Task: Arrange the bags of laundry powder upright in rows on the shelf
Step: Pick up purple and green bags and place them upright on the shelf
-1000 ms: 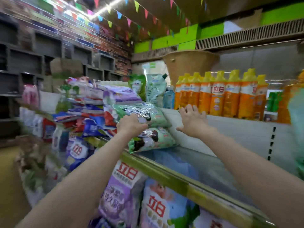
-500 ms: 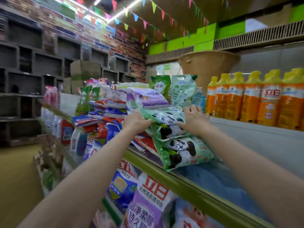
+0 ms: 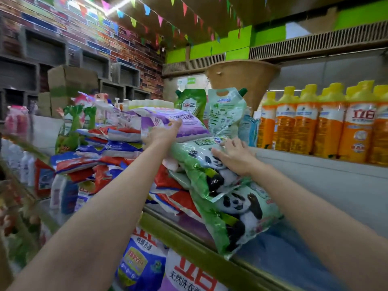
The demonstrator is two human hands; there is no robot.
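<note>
A heap of laundry powder bags lies flat on the shelf [image 3: 304, 255]. Two green panda bags sit at its right end: the upper one [image 3: 199, 166] tilted, the lower one [image 3: 241, 217] sliding toward the shelf's front edge. My right hand [image 3: 233, 158] rests flat on the upper panda bag, fingers spread. My left hand [image 3: 163, 133] reaches to the purple bag [image 3: 184, 122] on top of the heap, its fingers against the bag's near edge. Red, white and blue bags [image 3: 117, 152] are stacked to the left.
Orange bottles with yellow caps [image 3: 323, 122] line the raised ledge at right. Green refill pouches [image 3: 226, 110] stand behind the heap. More bags [image 3: 142, 261] fill the shelf below. A bare stretch of shelf lies to the right of the panda bags.
My left hand moved up from the upper panda bag to the purple bag on top. The right hand came down onto the upper panda bag. The view has come closer.
</note>
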